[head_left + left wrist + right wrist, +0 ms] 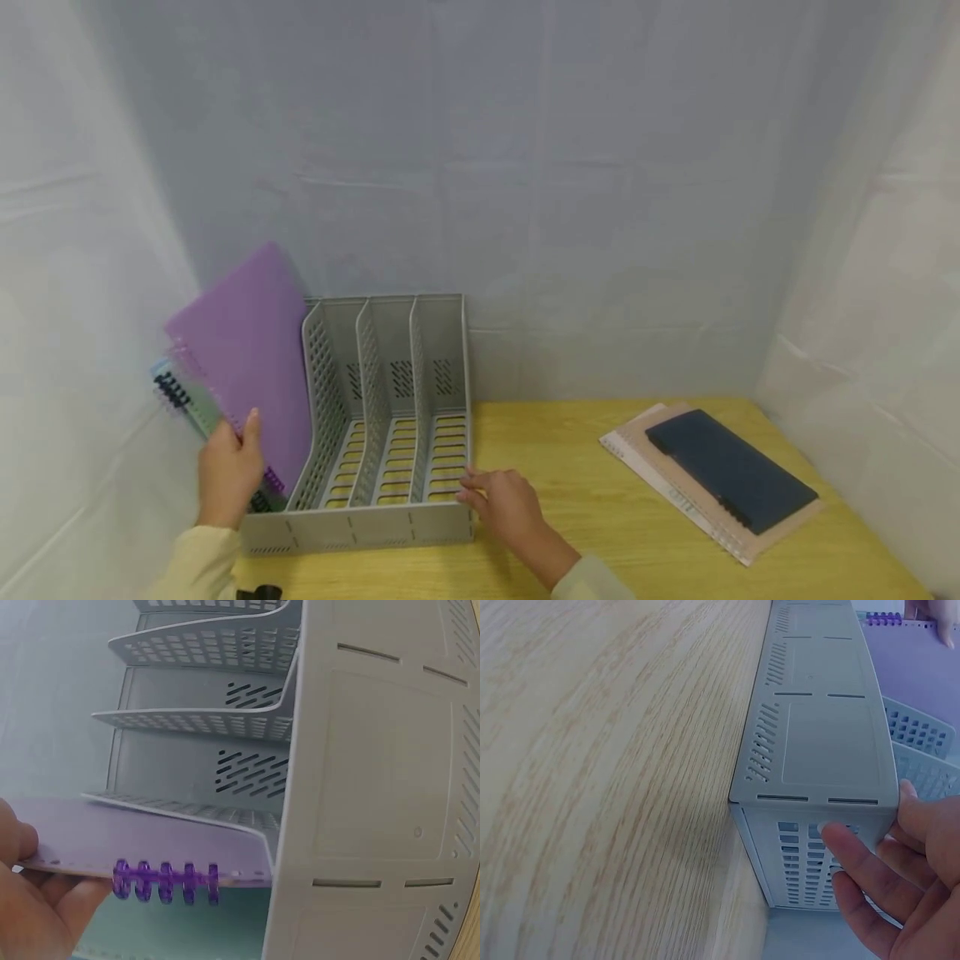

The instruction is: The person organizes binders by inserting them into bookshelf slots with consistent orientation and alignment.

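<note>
Left hand (231,471): thumb and fingers closed on purple notebook (251,358), tilted in leftmost slot (267,532) | Right hand (506,504): pinching front right corner of file rack (381,527), toward desk's (555,467) left edge | Risk: purple coil (274,481) may snag adjacent green notebook (201,403), bending covers.

Matt plastic organizer (382,529), glossy plastic binding rings (166,882), wood-grained tabletop (615,780)

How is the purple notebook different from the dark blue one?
The purple notebook is light purple with purple rings; the dark blue notebook has black binding pieces.
The purple notebook stands in the gray rack; the dark blue notebook lies on a tan notebook.
The left hand holds the purple notebook; neither of the hands touches the dark blue notebook.
Both have binding along an edge.
</note>
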The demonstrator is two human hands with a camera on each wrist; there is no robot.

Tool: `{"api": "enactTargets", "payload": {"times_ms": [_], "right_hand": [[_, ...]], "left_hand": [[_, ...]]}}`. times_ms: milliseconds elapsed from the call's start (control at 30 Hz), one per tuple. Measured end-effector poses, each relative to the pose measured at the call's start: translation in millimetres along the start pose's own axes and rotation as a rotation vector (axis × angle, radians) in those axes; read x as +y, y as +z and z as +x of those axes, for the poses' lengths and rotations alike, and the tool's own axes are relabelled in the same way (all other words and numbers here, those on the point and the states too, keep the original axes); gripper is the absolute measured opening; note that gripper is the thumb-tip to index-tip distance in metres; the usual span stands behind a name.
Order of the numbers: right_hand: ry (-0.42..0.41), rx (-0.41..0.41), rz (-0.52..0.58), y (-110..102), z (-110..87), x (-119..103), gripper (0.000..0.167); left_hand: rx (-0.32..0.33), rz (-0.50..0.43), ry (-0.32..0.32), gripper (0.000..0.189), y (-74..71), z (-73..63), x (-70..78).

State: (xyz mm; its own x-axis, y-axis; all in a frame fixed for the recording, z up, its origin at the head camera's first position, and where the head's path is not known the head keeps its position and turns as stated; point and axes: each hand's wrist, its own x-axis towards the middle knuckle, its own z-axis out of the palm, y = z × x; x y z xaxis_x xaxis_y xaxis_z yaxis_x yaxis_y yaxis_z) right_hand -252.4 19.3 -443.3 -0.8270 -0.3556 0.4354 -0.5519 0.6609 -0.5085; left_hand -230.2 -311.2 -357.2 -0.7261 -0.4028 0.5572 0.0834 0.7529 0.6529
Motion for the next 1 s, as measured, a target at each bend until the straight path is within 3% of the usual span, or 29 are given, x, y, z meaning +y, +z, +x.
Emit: {"api": "enactTargets", "payload": {"times_ms": [467, 733, 1000], "right_hand": [[-0.013, 0.012, -0.021, 0, -1.2, -2, 0.025], [-0.009, 0.001, -0.015, -1, -0.7, -2, 0.024], [0.001, 0.004, -0.018, -1, -0.5, -1, 0.024]], "left_hand": [[-0.024, 0.002, -0.012, 0.036, 15.6, 4.0, -11.9], [-0.061, -0.021, -0.063, 0.037, 24.4, 1.8, -25.4], [-0.039, -0.031, -0.1, 0.037, 27.8, -0.2, -30.7]]}}
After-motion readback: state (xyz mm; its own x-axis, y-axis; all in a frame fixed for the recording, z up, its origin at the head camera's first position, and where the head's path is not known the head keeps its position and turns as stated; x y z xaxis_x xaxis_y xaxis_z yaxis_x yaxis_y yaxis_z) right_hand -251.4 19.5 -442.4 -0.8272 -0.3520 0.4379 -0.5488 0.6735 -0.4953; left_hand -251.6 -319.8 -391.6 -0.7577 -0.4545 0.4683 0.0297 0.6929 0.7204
